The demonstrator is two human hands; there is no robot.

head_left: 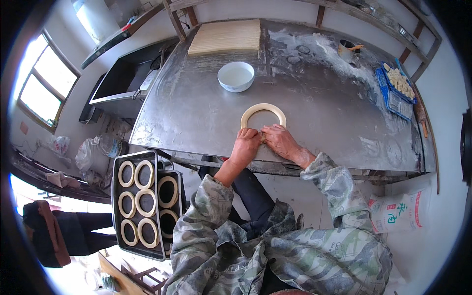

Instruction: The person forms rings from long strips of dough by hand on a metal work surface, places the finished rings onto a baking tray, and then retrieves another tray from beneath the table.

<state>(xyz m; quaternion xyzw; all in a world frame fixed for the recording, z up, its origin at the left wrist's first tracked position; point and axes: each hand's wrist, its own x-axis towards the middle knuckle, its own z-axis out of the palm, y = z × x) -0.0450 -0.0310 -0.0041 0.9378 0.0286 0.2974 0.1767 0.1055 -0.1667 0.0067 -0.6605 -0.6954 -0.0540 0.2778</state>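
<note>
Dough ring [263,106] flat on grey metal table [196,108], close to front edge. Held at near side by left hand [246,147] and right hand [282,141], side by side, with fingers bunched and pinching the dough; exact fingertip placement probably under the knuckles, hard to tell. Beyond: white bowl [236,78], then dough slab [224,38]. Off to the left, lower down: black tray [136,219] with six more rings.

Cream dough ring [263,106], camouflage sleeves [332,184]

Large green characters [396,214] and red print [418,209] on a white sack [408,223], faint lettering [348,245], apparently Latin, on camouflage clothing [314,246]
</note>
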